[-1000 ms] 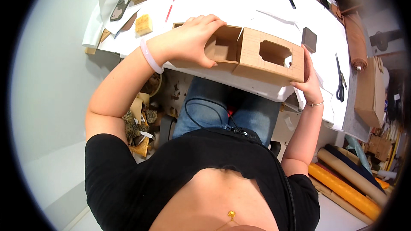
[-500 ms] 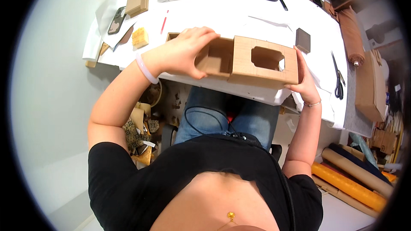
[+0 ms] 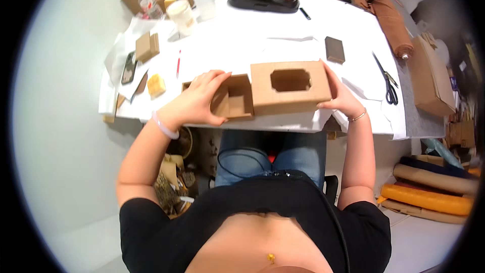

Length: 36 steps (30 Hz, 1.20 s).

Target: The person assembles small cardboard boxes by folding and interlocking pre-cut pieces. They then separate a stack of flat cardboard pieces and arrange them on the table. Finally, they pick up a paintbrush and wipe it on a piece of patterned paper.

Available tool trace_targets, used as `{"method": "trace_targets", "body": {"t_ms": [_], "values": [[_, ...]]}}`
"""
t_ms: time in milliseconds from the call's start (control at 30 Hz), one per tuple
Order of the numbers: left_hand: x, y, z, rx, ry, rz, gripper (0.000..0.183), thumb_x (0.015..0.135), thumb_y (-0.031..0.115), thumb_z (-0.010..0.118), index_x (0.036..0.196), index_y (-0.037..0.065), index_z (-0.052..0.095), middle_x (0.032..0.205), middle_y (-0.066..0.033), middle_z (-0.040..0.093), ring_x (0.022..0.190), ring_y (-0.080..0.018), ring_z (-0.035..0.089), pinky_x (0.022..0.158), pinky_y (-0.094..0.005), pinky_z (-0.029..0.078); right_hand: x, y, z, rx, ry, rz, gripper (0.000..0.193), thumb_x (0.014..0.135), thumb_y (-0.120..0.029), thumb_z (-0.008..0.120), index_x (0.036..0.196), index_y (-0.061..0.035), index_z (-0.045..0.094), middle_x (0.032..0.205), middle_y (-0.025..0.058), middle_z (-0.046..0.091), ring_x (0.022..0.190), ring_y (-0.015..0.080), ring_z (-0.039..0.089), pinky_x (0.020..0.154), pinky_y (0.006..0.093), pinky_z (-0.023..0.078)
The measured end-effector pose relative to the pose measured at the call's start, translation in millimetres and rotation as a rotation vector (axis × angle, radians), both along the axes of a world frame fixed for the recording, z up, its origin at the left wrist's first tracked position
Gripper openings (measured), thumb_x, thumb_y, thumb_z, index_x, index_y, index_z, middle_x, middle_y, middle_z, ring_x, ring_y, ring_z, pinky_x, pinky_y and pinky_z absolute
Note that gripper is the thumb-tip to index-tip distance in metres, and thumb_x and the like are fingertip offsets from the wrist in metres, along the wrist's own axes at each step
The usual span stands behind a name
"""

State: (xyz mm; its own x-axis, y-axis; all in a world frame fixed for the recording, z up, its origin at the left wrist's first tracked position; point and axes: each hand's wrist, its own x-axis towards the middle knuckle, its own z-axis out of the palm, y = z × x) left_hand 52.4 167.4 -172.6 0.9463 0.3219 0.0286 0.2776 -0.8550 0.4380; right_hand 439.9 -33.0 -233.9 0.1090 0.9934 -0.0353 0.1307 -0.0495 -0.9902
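My left hand (image 3: 198, 100) is closed around an open brown cardboard tray (image 3: 240, 102), thumb on the near side and fingers over the far wall. An inner step or divider shows in the tray. At its right end the tray meets a brown cardboard box sleeve (image 3: 290, 105) with a notched rectangular window in its top. Whether any of the tray sits inside the sleeve, I cannot tell. My right hand (image 3: 342, 97) grips the sleeve's right end, thumb at the near corner and fingers along the far end.
Left on the white-covered table are a yellow block (image 3: 156, 86), a red pen (image 3: 178, 64), a phone (image 3: 129, 68) and brown board pieces (image 3: 147, 47). A dark block (image 3: 334, 50) and black scissors (image 3: 390, 88) lie right. Cups and bottles stand at the back left.
More of the tray's right end shows beside the sleeve, as the two have drawn apart. The view has shifted, bringing more of the table's back into sight. Both hands keep their grip.
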Motion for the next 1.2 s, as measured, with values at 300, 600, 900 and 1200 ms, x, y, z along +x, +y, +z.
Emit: {"method": "trace_targets", "body": {"t_ms": [300, 600, 900, 1200], "values": [[-47.1, 5.3, 23.4, 0.048, 0.011, 0.283, 0.108, 0.063, 0.023, 0.093, 0.155, 0.002, 0.04, 0.151, -0.0194, 0.044, 0.141, -0.0404, 0.045, 0.119, -0.0451, 0.041, 9.5, -6.2, 16.9, 0.12, 0.097, -0.137, 0.115, 0.068, -0.007, 0.089, 0.166, -0.0053, 0.028, 0.161, 0.0107, 0.042, 0.151, 0.0247, 0.039, 0.122, 0.0421, 0.038], [-23.0, -9.3, 35.5, -0.044, -0.053, 0.291, 0.106, 0.063, 0.021, 0.092, 0.154, -0.001, 0.041, 0.148, -0.0203, 0.045, 0.139, -0.0399, 0.047, 0.117, -0.0435, 0.043, 173.1, 33.4, 40.0, 0.296, -0.04, -1.098, 0.106, 0.076, -0.034, 0.093, 0.153, 0.0095, 0.035, 0.151, 0.021, 0.047, 0.135, 0.0319, 0.054, 0.115, 0.0404, 0.043], [71.1, -16.1, 41.6, -0.022, -0.048, 0.066, 0.111, 0.065, 0.033, 0.093, 0.157, 0.001, 0.039, 0.15, -0.0219, 0.045, 0.14, -0.0426, 0.045, 0.119, -0.048, 0.037, 284.4, 142.2, -19.1, 0.08, -0.309, -1.534, 0.126, 0.06, -0.047, 0.099, 0.158, -0.001, 0.035, 0.156, 0.0273, 0.039, 0.143, 0.0435, 0.042, 0.119, 0.051, 0.041], [189.9, 4.4, 82.1, 0.103, -0.094, -0.219, 0.112, 0.066, 0.034, 0.092, 0.158, 0.0, 0.038, 0.152, -0.0237, 0.044, 0.139, -0.0429, 0.045, 0.12, -0.0479, 0.037, 335.2, 100.9, -41.9, -0.004, -0.62, -1.424, 0.135, 0.071, -0.042, 0.096, 0.165, 0.0047, 0.011, 0.167, 0.0273, 0.027, 0.154, 0.0396, 0.032, 0.124, 0.0436, 0.035]]}}
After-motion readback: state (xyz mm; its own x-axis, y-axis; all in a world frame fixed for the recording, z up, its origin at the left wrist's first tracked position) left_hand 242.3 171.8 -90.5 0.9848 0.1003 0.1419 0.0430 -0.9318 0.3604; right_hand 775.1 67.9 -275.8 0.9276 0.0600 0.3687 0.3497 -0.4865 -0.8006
